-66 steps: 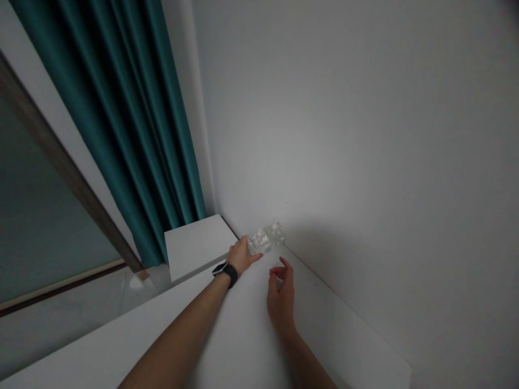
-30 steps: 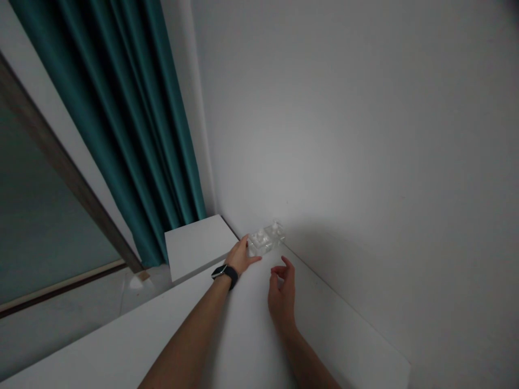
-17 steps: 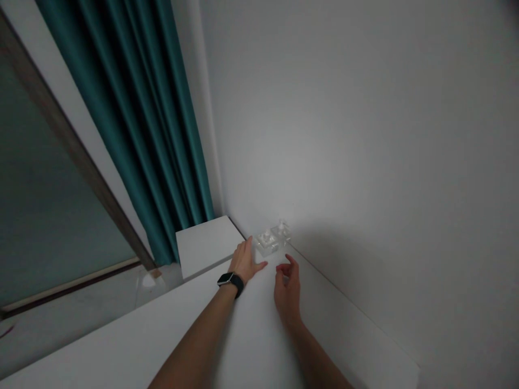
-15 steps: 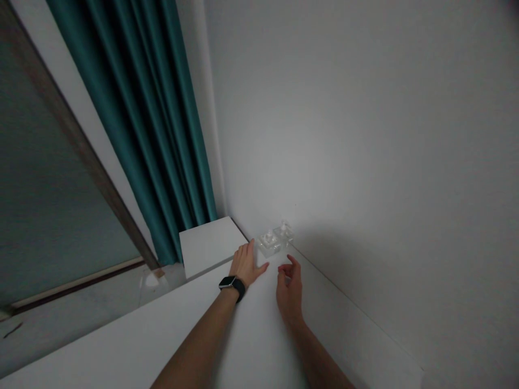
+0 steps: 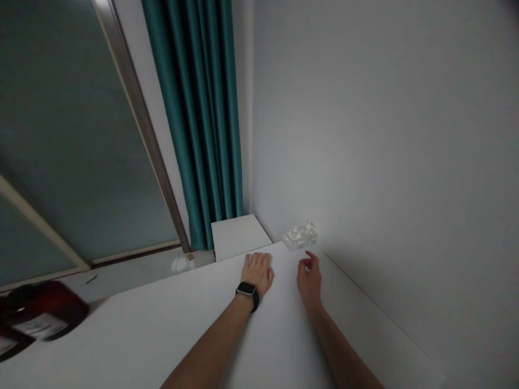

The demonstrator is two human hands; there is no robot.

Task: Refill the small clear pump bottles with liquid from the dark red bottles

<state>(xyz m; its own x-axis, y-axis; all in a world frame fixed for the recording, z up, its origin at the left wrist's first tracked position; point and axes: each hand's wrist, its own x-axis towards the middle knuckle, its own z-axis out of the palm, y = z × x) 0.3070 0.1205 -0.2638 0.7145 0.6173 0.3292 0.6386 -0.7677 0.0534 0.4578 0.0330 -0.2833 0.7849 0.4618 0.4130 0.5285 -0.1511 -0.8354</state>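
At the far corner of the white tabletop (image 5: 170, 319), a cluster of square clear bottles (image 5: 300, 236) with whitish tops stands against the wall. My right hand (image 5: 310, 274) is just in front of them, apart from them. Its fingers are loosely curled, with a gap between thumb and forefinger and nothing seen in it. My left hand (image 5: 258, 270) lies flat on the tabletop near its far edge, fingers stretched out, holding nothing. A dark smartwatch (image 5: 246, 290) is on the left wrist.
Dark red bottles (image 5: 48, 310) with white labels stand at the left edge, partly cut off. A lower white surface (image 5: 241, 235) adjoins the table's far side. Beyond it hangs a green curtain (image 5: 198, 119), beside a framed glass door (image 5: 77, 124). The wall (image 5: 385, 140) borders the right.
The view has swung left, bringing the dark red bottles in. My left hand has drawn back from beside the clear bottles onto the tabletop. My right hand keeps its curled shape near them.
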